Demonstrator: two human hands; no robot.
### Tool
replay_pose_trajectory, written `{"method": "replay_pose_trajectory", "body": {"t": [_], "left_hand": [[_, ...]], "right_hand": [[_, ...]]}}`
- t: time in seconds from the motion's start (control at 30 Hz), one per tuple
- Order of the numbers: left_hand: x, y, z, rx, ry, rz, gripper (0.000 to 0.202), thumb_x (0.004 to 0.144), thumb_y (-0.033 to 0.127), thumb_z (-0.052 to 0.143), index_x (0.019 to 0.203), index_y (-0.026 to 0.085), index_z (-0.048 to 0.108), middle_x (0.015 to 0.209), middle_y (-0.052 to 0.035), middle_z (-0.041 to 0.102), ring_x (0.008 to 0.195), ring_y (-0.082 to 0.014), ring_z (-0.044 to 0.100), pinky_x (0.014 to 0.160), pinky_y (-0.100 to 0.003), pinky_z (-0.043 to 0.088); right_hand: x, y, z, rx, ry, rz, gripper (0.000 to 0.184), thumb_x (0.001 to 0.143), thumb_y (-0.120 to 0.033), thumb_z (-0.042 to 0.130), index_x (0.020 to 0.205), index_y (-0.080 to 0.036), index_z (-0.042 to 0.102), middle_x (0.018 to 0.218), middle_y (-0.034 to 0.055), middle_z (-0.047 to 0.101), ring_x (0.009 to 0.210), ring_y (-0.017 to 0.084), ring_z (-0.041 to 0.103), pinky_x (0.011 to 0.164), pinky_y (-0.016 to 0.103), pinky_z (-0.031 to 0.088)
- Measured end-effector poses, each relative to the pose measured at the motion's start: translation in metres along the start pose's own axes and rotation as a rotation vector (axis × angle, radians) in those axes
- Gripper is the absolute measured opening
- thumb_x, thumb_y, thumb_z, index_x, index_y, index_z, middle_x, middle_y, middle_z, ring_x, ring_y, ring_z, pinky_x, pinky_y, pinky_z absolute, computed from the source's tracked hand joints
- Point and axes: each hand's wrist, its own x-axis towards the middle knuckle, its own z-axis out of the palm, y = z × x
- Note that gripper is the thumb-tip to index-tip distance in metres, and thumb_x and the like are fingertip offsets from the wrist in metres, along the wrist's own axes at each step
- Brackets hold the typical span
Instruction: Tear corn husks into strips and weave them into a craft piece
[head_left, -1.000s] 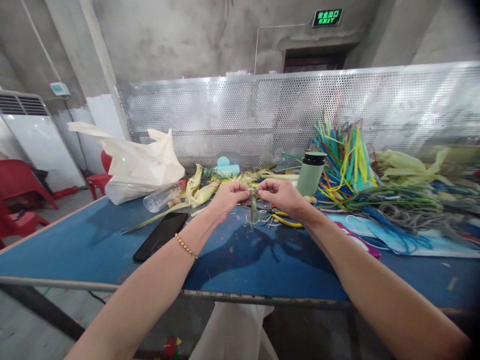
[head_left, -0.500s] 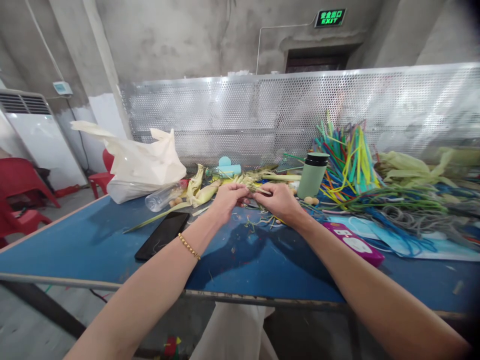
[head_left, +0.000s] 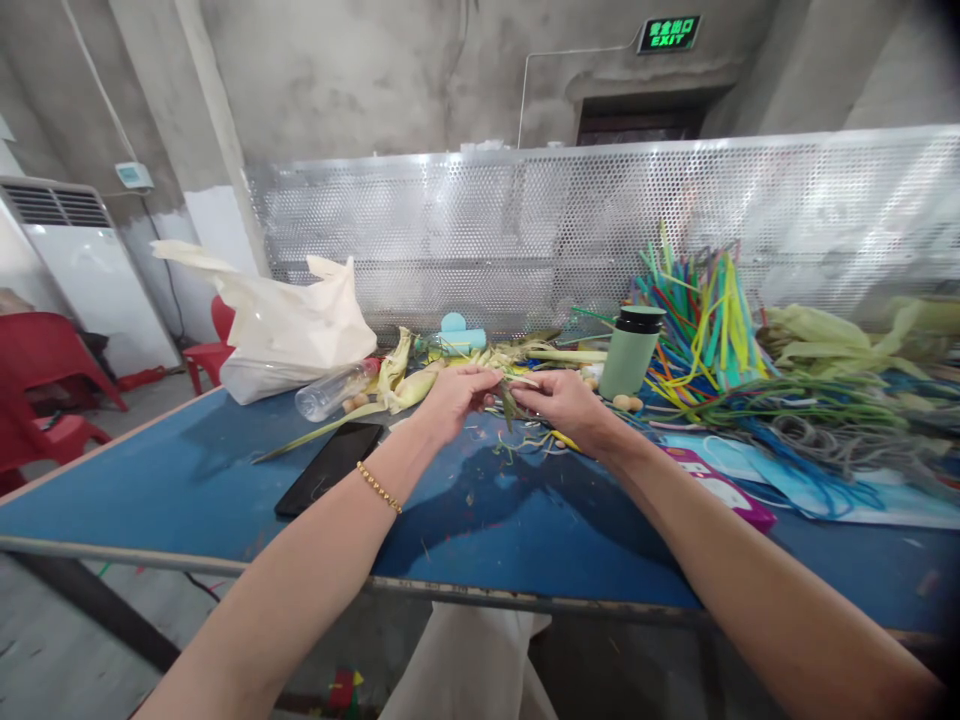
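Note:
My left hand [head_left: 456, 396] and my right hand [head_left: 564, 402] meet above the blue table [head_left: 187, 480], fingers pinched together. Between them they hold a thin strip of green corn husk [head_left: 508, 402] that hangs down from the fingertips. A gold bead bracelet [head_left: 379, 487] sits on my left wrist. Loose husk scraps [head_left: 525, 442] lie on the table just under my hands. Pale corn husks [head_left: 401, 380] are piled right behind my left hand.
A black phone [head_left: 330, 466] lies left of my left arm, with a clear plastic bottle [head_left: 334, 389] and a cream bag [head_left: 289, 325] behind it. A green flask [head_left: 631, 350], coloured strips [head_left: 697, 320], a purple box [head_left: 724, 492] and tangled cords [head_left: 810, 430] fill the right side. A perforated metal screen [head_left: 525, 230] backs the table.
My hands came closer together and dropped slightly toward the table, still pinching the husk strip. The view has drifted a little to the left.

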Motion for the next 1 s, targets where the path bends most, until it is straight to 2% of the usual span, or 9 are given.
{"method": "replay_pose_trajectory", "body": {"t": [0.13,0.23,0.33,0.43,0.5,0.63,0.8,1.0], "left_hand": [[0.003,-0.003,-0.002,0.025,0.034,0.029,0.024,0.059,0.028,0.078,0.063,0.012,0.06,0.057,0.0004,0.054,0.05,-0.0067,0.044,0.049,-0.024,0.027],[0.004,-0.005,-0.003,0.073,0.036,0.048,0.024,0.061,0.028,0.077,0.063,0.012,0.06,0.057,0.0009,0.054,0.05,-0.0065,0.044,0.05,-0.024,0.027],[0.003,-0.005,-0.002,0.104,0.034,0.058,0.024,0.062,0.029,0.076,0.063,0.012,0.059,0.056,0.0016,0.052,0.049,-0.0064,0.044,0.05,-0.024,0.027],[0.0,-0.003,0.0,0.136,0.034,0.063,0.023,0.063,0.028,0.074,0.062,0.013,0.058,0.056,0.0016,0.053,0.049,-0.0064,0.045,0.05,-0.024,0.028],[-0.002,-0.002,0.001,0.173,0.026,0.081,0.023,0.065,0.029,0.073,0.062,0.013,0.058,0.055,0.001,0.054,0.049,-0.0066,0.045,0.051,-0.024,0.029],[-0.004,-0.002,0.003,0.223,-0.016,0.106,0.023,0.066,0.031,0.073,0.065,0.012,0.059,0.056,0.0006,0.056,0.051,-0.0082,0.05,0.052,-0.023,0.031],[-0.004,-0.002,0.004,0.227,-0.055,0.119,0.023,0.064,0.029,0.075,0.063,0.012,0.059,0.056,0.0007,0.056,0.052,-0.0085,0.05,0.053,-0.023,0.033],[-0.004,-0.002,0.004,0.241,-0.04,0.112,0.018,0.066,0.025,0.072,0.06,0.012,0.06,0.054,-0.0001,0.056,0.05,-0.0073,0.046,0.052,-0.024,0.031]], "right_hand": [[0.001,-0.002,-0.001,0.087,0.069,0.098,0.025,0.072,-0.039,0.065,0.068,-0.014,0.065,0.064,0.0029,0.063,0.058,0.013,0.054,0.058,0.025,0.043],[0.001,-0.007,-0.002,0.106,0.155,0.182,0.016,0.065,-0.025,0.064,0.075,-0.013,0.069,0.067,0.0042,0.067,0.057,0.013,0.058,0.058,0.025,0.047],[0.001,-0.014,-0.005,0.118,0.266,0.228,0.024,0.06,-0.013,0.056,0.08,-0.013,0.07,0.07,0.0037,0.069,0.057,0.013,0.06,0.06,0.024,0.049],[-0.001,-0.019,-0.007,0.141,0.282,0.242,0.026,0.061,-0.014,0.054,0.08,-0.013,0.071,0.069,0.0043,0.07,0.062,0.014,0.062,0.063,0.025,0.05],[-0.001,-0.017,-0.006,0.126,0.249,0.225,0.021,0.065,-0.021,0.058,0.08,-0.013,0.071,0.069,0.0052,0.07,0.063,0.016,0.062,0.062,0.026,0.049],[0.001,-0.006,-0.001,0.01,0.183,0.073,0.022,0.069,-0.032,0.063,0.077,-0.013,0.069,0.064,0.0043,0.067,0.06,0.016,0.06,0.059,0.027,0.046],[0.002,0.001,-0.001,-0.146,0.181,-0.015,0.021,0.073,-0.031,0.058,0.075,-0.013,0.067,0.06,0.0032,0.064,0.056,0.015,0.056,0.055,0.026,0.042],[0.003,0.003,-0.005,-0.2,0.175,-0.016,0.022,0.075,-0.031,0.055,0.076,-0.013,0.068,0.061,0.0026,0.064,0.058,0.015,0.056,0.056,0.025,0.042]]}}
